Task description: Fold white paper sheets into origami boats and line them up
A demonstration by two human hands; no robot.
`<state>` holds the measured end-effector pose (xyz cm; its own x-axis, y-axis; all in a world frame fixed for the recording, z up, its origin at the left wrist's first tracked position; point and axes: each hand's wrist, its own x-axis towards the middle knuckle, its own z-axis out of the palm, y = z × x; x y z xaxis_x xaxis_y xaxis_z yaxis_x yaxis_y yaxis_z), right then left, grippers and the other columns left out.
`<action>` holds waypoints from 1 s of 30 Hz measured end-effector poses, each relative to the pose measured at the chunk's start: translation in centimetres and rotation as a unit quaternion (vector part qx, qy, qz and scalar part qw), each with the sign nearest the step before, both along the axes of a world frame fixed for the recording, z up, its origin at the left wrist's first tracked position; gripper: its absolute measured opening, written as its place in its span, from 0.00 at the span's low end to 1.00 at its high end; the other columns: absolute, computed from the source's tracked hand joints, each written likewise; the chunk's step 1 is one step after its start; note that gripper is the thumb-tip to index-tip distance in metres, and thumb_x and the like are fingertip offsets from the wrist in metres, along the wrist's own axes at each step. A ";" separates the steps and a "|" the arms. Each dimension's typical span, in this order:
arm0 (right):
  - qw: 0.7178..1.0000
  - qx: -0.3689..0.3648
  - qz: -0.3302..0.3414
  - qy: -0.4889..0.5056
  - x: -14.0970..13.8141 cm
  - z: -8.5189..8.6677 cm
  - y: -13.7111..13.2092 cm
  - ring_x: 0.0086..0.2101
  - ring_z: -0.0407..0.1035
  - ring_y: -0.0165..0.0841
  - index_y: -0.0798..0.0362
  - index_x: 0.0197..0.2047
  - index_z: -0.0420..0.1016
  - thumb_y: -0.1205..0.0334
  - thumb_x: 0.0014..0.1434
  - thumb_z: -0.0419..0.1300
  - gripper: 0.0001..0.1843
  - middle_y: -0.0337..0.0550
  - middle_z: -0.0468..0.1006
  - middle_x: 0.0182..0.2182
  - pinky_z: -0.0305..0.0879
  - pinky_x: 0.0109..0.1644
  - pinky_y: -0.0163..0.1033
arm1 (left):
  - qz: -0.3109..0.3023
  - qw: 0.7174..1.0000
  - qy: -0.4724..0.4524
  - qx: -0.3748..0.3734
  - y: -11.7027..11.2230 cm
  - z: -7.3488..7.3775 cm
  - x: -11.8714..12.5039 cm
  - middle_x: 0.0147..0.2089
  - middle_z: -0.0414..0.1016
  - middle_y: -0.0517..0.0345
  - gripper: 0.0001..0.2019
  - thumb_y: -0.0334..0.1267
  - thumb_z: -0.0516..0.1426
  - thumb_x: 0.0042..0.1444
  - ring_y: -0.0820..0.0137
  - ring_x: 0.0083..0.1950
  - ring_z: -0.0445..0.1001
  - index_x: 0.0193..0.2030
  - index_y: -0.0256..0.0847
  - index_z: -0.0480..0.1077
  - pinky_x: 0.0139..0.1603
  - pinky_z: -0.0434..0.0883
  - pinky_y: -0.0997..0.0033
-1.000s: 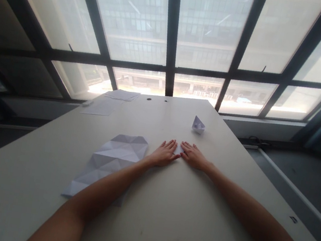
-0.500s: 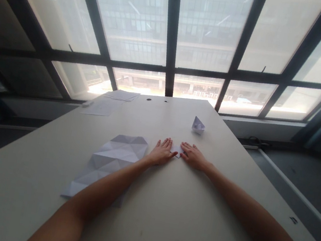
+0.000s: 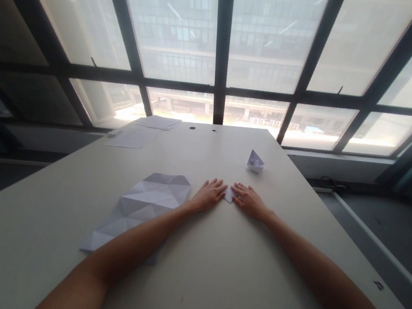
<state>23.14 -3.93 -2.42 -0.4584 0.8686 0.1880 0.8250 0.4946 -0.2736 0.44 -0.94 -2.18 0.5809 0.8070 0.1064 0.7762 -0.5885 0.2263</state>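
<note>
A small folded piece of white paper [image 3: 229,195] lies on the table between my two hands, with its edges partly hidden under the fingers. My left hand [image 3: 209,195] rests flat at the paper's left side, fingers stretched out. On the opposite side, my right hand [image 3: 248,201] lies with extended fingers over the paper's right edge. Just beyond my right hand stands a folded paper boat [image 3: 255,162]. A large creased sheet of paper [image 3: 153,195] is spread to the left, partly covered by my left forearm.
The white table [image 3: 195,277] reaches toward a row of windows [image 3: 266,34]. Loose paper sheets [image 3: 131,137] lie at its far left. Two small dark spots, one a round disc [image 3: 192,128], are near the far edge. A dark mark [image 3: 378,285] is by the right edge.
My left thumb has drawn back from over the folded paper, so more of the paper shows. My right hand stays in about the same place.
</note>
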 end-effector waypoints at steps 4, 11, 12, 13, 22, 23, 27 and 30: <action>1.000 0.006 -0.003 0.010 0.0 -0.2 0.1 0.68 0.52 0.40 0.48 0.71 0.60 0.54 0.70 0.51 0.28 0.50 0.60 0.69 0.46 0.71 0.55 | -0.011 0.999 -0.029 -0.006 -0.1 0.2 0.1 0.74 0.57 0.53 0.21 0.41 0.45 0.72 0.52 0.75 0.51 0.69 0.53 0.63 0.71 0.49 0.37; 1.000 0.004 -0.004 0.008 0.0 -0.3 0.2 0.68 0.52 0.41 0.48 0.70 0.60 0.54 0.70 0.51 0.28 0.50 0.60 0.69 0.47 0.71 0.56 | -0.136 0.988 -0.076 -0.005 0.3 0.0 0.2 0.72 0.60 0.54 0.30 0.23 0.47 0.62 0.65 0.73 0.57 0.70 0.46 0.62 0.75 0.50 0.53; 1.000 0.005 -0.003 0.009 0.0 -0.3 0.2 0.68 0.52 0.41 0.48 0.70 0.61 0.54 0.70 0.51 0.27 0.50 0.60 0.69 0.47 0.70 0.56 | -0.153 0.984 -0.091 -0.008 0.3 -0.1 0.3 0.72 0.60 0.54 0.30 0.22 0.47 0.62 0.66 0.73 0.58 0.69 0.46 0.63 0.74 0.52 0.54; 1.000 0.005 -0.003 0.009 0.0 -0.3 0.2 0.68 0.52 0.42 0.48 0.70 0.61 0.55 0.70 0.51 0.27 0.50 0.60 0.69 0.48 0.70 0.56 | -0.171 0.979 -0.107 -0.011 0.2 -0.1 0.3 0.72 0.59 0.55 0.30 0.22 0.48 0.62 0.66 0.73 0.58 0.69 0.46 0.64 0.74 0.53 0.55; 1.000 0.018 -0.009 0.011 0.0 -0.7 0.3 0.67 0.54 0.41 0.50 0.69 0.62 0.54 0.70 0.51 0.27 0.51 0.62 0.68 0.48 0.70 0.54 | -0.171 0.978 -0.120 0.000 -0.4 0.0 0.9 0.72 0.61 0.50 0.22 0.37 0.49 0.70 0.61 0.72 0.60 0.69 0.41 0.62 0.73 0.57 0.56; 1.000 0.022 -0.011 0.012 -0.1 -0.7 0.3 0.67 0.55 0.41 0.50 0.69 0.63 0.54 0.70 0.51 0.26 0.51 0.63 0.68 0.48 0.70 0.53 | -0.167 0.979 -0.114 0.001 -0.5 0.1 0.9 0.71 0.61 0.50 0.22 0.38 0.49 0.70 0.62 0.72 0.60 0.69 0.41 0.63 0.73 0.57 0.56; 0.998 0.051 -0.016 0.012 -0.2 -0.3 0.0 0.64 0.60 0.41 0.51 0.66 0.67 0.57 0.69 0.53 0.24 0.52 0.68 0.64 0.53 0.68 0.48 | -0.153 0.984 -0.092 0.017 -0.9 0.5 1.1 0.70 0.64 0.52 0.21 0.38 0.46 0.72 0.64 0.71 0.61 0.68 0.41 0.63 0.73 0.58 0.59; 0.996 0.086 -0.022 0.007 -0.1 0.3 -0.2 0.56 0.67 0.41 0.52 0.59 0.75 0.59 0.68 0.55 0.19 0.51 0.76 0.55 0.60 0.62 0.43 | -0.123 0.990 -0.051 0.046 -1.3 0.8 1.4 0.67 0.67 0.51 0.19 0.38 0.44 0.73 0.63 0.70 0.62 0.64 0.41 0.67 0.72 0.57 0.56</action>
<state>22.99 -4.14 -2.12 -0.4162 0.8426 0.3417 0.8440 0.4978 -0.1997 1.81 -2.23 -1.37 0.7412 0.6267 0.2404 0.5830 -0.7786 0.2323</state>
